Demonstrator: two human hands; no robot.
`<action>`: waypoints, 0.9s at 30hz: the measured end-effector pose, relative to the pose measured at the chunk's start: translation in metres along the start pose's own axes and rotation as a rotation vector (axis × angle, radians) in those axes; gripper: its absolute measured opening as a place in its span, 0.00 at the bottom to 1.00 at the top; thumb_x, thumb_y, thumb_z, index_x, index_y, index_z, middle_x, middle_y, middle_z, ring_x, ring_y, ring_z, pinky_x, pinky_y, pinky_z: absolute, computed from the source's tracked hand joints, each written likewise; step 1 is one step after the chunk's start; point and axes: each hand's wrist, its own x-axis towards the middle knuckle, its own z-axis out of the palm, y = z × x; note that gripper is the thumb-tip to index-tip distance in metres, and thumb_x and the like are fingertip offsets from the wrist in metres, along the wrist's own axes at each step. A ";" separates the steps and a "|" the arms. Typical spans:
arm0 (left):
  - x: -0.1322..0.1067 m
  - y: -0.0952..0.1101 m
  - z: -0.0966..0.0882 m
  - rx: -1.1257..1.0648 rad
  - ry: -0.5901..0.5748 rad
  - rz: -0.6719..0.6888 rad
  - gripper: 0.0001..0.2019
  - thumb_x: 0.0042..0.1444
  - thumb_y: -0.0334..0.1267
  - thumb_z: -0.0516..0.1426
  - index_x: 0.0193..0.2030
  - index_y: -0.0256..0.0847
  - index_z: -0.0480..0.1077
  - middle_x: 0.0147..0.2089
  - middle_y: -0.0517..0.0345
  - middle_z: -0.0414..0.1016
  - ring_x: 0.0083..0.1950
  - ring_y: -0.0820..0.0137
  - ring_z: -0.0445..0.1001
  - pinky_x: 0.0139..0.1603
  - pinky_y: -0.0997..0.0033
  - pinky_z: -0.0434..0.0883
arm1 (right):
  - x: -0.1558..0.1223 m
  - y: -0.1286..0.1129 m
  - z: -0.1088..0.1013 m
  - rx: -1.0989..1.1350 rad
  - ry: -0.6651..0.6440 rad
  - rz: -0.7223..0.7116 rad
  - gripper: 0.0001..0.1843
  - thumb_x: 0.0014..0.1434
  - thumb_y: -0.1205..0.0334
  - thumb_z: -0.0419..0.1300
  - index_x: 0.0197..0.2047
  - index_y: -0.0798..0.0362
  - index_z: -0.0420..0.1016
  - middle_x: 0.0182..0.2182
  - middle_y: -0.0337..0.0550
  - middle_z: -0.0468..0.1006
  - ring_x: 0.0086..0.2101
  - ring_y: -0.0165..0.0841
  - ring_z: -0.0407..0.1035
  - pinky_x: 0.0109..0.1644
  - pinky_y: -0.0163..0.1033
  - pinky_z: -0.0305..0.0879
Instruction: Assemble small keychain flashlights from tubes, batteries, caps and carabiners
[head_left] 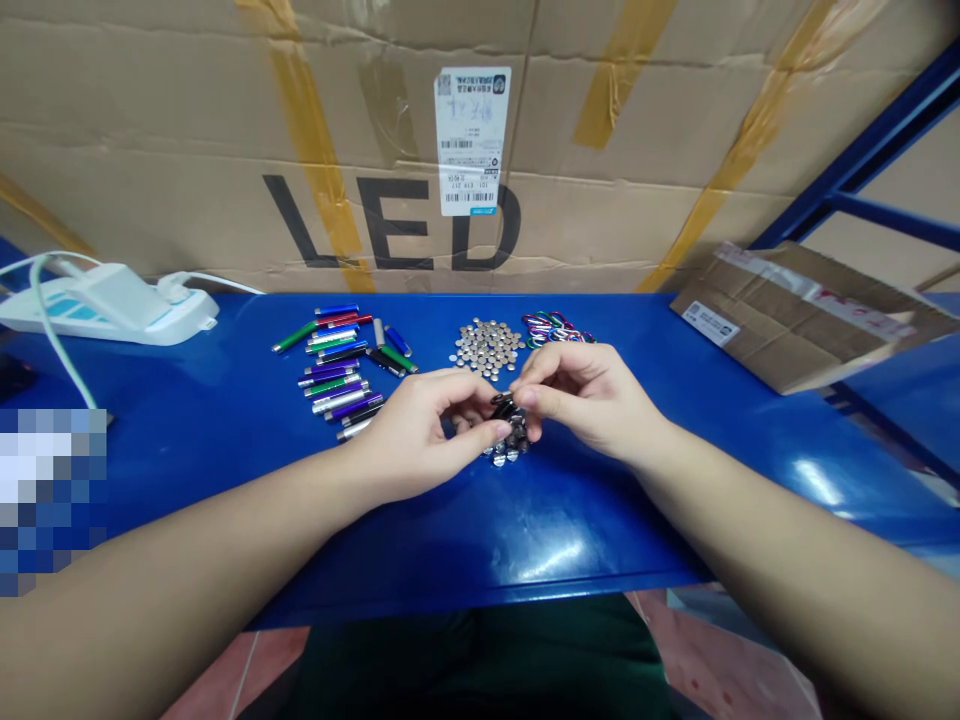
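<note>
My left hand [416, 435] pinches small dark piece [501, 401] over small silver pieces [501, 457] on blue table [465, 550]. My right hand [592, 395] drawn narrow at its edge; can't tell if gripping. Likely light, stiff, slick; best held by sides, fingertips only.

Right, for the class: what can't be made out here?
Head view: dark item between left hand and right hand; its shape, covered by fingers.
Head view: how many shiny pieces; hands cover some.
Head view: label fine print, too small.
Head view: area beneath left-side pixelated patch.
</note>
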 end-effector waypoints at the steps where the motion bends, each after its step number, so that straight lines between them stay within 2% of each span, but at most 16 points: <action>1: 0.000 0.000 0.000 -0.002 0.001 -0.012 0.08 0.62 0.40 0.65 0.38 0.38 0.76 0.34 0.57 0.77 0.32 0.71 0.77 0.33 0.72 0.74 | 0.000 0.001 -0.001 0.001 0.002 -0.004 0.18 0.54 0.53 0.79 0.32 0.54 0.78 0.26 0.38 0.82 0.20 0.29 0.76 0.23 0.33 0.74; 5: 0.001 -0.002 -0.001 -0.026 0.051 -0.064 0.11 0.60 0.42 0.66 0.42 0.37 0.77 0.36 0.55 0.79 0.35 0.70 0.78 0.36 0.70 0.77 | 0.004 0.005 -0.005 0.033 0.134 0.005 0.18 0.60 0.48 0.75 0.39 0.53 0.79 0.23 0.34 0.78 0.20 0.27 0.73 0.24 0.32 0.74; 7: 0.001 -0.004 -0.001 -0.052 0.075 -0.096 0.13 0.60 0.43 0.66 0.44 0.36 0.77 0.36 0.54 0.79 0.36 0.69 0.78 0.38 0.68 0.78 | 0.007 0.006 -0.009 0.038 0.186 0.042 0.21 0.58 0.47 0.76 0.43 0.52 0.78 0.25 0.35 0.79 0.22 0.27 0.74 0.27 0.33 0.76; 9: 0.002 -0.006 -0.002 -0.072 0.087 -0.114 0.13 0.60 0.44 0.66 0.46 0.36 0.76 0.36 0.54 0.78 0.36 0.69 0.78 0.38 0.68 0.78 | 0.009 0.004 -0.017 -0.022 0.185 0.075 0.23 0.57 0.45 0.76 0.44 0.52 0.76 0.27 0.36 0.80 0.25 0.29 0.75 0.32 0.37 0.78; 11: 0.002 -0.008 -0.002 -0.094 0.104 -0.120 0.15 0.60 0.43 0.66 0.50 0.36 0.76 0.39 0.54 0.78 0.37 0.69 0.78 0.39 0.68 0.79 | 0.010 0.003 -0.028 -0.202 0.198 0.039 0.21 0.59 0.46 0.74 0.43 0.51 0.74 0.29 0.38 0.80 0.28 0.31 0.76 0.35 0.39 0.77; 13: 0.002 -0.010 -0.003 -0.110 0.112 -0.127 0.18 0.61 0.42 0.65 0.55 0.38 0.75 0.41 0.54 0.78 0.36 0.70 0.79 0.38 0.68 0.79 | 0.011 0.001 -0.040 -0.488 0.209 -0.025 0.16 0.61 0.50 0.72 0.40 0.51 0.73 0.30 0.40 0.81 0.30 0.33 0.76 0.37 0.39 0.74; 16: 0.003 -0.013 -0.005 -0.102 0.103 -0.139 0.19 0.62 0.40 0.64 0.59 0.41 0.73 0.42 0.55 0.76 0.34 0.71 0.79 0.37 0.69 0.79 | 0.011 -0.002 -0.058 -0.819 0.132 -0.048 0.11 0.62 0.54 0.69 0.37 0.50 0.74 0.32 0.42 0.81 0.32 0.35 0.74 0.37 0.40 0.69; 23: 0.004 -0.018 -0.007 -0.107 0.102 -0.163 0.16 0.66 0.38 0.61 0.59 0.42 0.71 0.44 0.56 0.73 0.34 0.72 0.81 0.34 0.71 0.79 | 0.012 -0.011 -0.081 -1.070 0.119 0.032 0.09 0.59 0.55 0.67 0.32 0.51 0.76 0.28 0.42 0.80 0.28 0.35 0.71 0.35 0.40 0.64; 27: 0.004 -0.023 -0.007 -0.147 0.104 -0.176 0.16 0.68 0.38 0.60 0.61 0.42 0.70 0.47 0.54 0.73 0.37 0.70 0.83 0.35 0.72 0.81 | 0.012 -0.013 -0.088 -1.113 0.102 0.111 0.07 0.57 0.57 0.66 0.32 0.50 0.75 0.25 0.40 0.79 0.27 0.34 0.71 0.32 0.39 0.64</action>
